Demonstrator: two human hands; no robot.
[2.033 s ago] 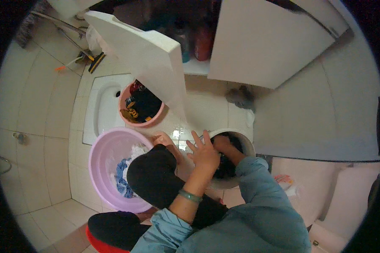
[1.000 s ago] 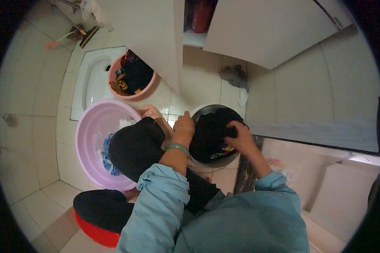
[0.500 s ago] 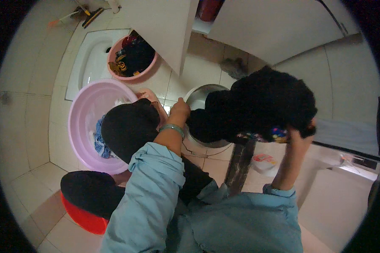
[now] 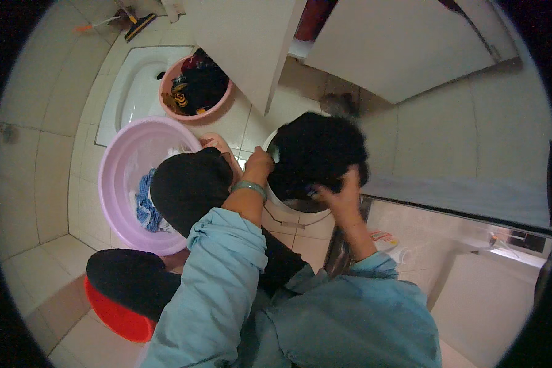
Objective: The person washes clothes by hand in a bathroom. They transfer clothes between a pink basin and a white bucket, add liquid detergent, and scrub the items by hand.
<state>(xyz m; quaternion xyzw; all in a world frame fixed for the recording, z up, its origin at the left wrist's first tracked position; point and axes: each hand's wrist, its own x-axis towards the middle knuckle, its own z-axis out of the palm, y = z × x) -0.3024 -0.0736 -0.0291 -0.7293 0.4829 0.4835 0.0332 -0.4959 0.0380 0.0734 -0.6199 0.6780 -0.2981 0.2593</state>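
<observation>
A bulky black garment lies bunched over the mouth of a pale metal bucket, hiding most of its inside. My left hand, with a pale green bangle at the wrist, is closed on the bucket's left rim, next to the cloth. At the garment's near right side, my right hand presses against the cloth with thumb and fingers spread. A small patch of colour shows by its thumb. The wire handle hangs at the bucket's near side.
At the left stands a large lilac basin with blue checked and white cloth. Behind it are a pink basin of dark clothes and a white squat toilet. A red basin sits near left. White panels hang close at the back.
My right hand has moved left and brought the black garment from the bucket's right side over its mouth; its fingers have spread. My left hand stays at the rim.
</observation>
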